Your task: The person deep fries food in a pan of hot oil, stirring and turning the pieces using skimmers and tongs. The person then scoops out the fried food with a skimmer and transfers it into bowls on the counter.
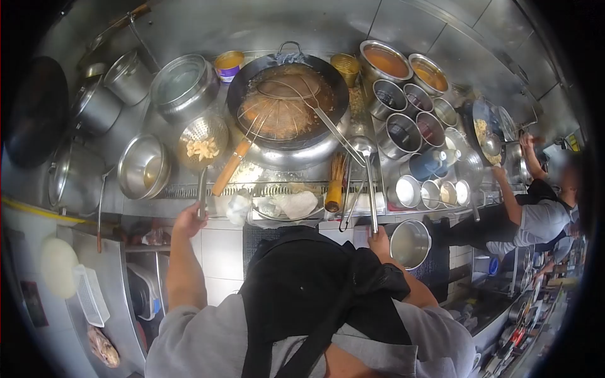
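Observation:
My left hand [190,220] is closed round the handle of a perforated skimmer [192,134], which holds pale food pieces [202,148]. At the counter's front edge, my right hand [379,243] grips the long handle of a metal ladle [363,146], its bowl just right of the wok. The large dark wok [341,101] contains brown liquid with food. Over it lie a wire strainer with a wooden handle [231,167] and a round mesh sieve [277,88].
Several metal pots [403,135] and a dark bottle [428,162] stand right of the wok. At left are a big pot [183,86] and steel bowls [144,166]. A bamboo brush [336,183] lies near the front. Another person [541,217] works at far right.

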{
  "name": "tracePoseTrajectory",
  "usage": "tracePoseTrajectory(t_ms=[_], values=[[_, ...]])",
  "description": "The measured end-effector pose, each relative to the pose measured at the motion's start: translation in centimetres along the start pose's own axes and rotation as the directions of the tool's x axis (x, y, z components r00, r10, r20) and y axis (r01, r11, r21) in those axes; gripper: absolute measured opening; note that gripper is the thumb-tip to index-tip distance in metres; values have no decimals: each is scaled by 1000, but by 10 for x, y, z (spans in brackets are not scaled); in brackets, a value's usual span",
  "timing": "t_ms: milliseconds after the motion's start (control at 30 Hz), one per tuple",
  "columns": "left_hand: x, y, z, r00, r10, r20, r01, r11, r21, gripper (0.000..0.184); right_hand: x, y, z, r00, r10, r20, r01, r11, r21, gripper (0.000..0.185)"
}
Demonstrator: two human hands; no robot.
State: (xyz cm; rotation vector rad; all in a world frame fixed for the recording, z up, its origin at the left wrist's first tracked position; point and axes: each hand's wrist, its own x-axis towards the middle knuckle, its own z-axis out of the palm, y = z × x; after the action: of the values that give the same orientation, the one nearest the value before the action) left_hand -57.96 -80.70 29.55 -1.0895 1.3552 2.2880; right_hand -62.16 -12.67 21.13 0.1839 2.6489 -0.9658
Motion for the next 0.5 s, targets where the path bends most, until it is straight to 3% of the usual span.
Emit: tracePoseTrajectory(t_ms=[33,67,100,167,200,300,333,367,400,433,500], values=[[7,-1,10,1000,-2,7,2,1000,4,29,6,21,9,987,-105,-121,89,987,-132,38],[16,-3,17,999,31,15,-29,992,-121,30,-30,-41,-24,987,61,-152,-61,998,3,37],[22,-2,25,998,67,15,-61,967,-248,31,-30,-16,-17,987,59,-152,-60,998,-1,37],[36,1,36,998,67,22,-57,948,-314,23,-24,37,-5,942,-294,-160,254,939,-231,36],[48,-3,37,997,79,-2,-77,961,-267,19,-54,-46,-43,969,27,-247,-23,1000,16,35],[36,12,56,991,135,-1,-131,954,-268,11,-42,-86,-92,934,-171,-314,191,981,34,46],[18,15,68,987,160,-35,-164,954,-250,13,-32,-119,-106,926,-124,-358,212,952,220,42],[0,19,78,981,182,-68,-194,953,-232,16,-26,-180,-128,908,-283,-308,379,869,318,38],[-15,22,82,978,206,-39,-209,947,-243,17,-38,-238,-155,968,-203,-145,242,907,343,36],[-26,24,87,975,223,1,-216,944,-249,19,-24,-261,-158,924,-372,-87,357,763,539,45],[-44,30,91,965,259,-25,-255,921,-295,19,-19,-341,-158,870,-491,-28,408,688,600,58]])
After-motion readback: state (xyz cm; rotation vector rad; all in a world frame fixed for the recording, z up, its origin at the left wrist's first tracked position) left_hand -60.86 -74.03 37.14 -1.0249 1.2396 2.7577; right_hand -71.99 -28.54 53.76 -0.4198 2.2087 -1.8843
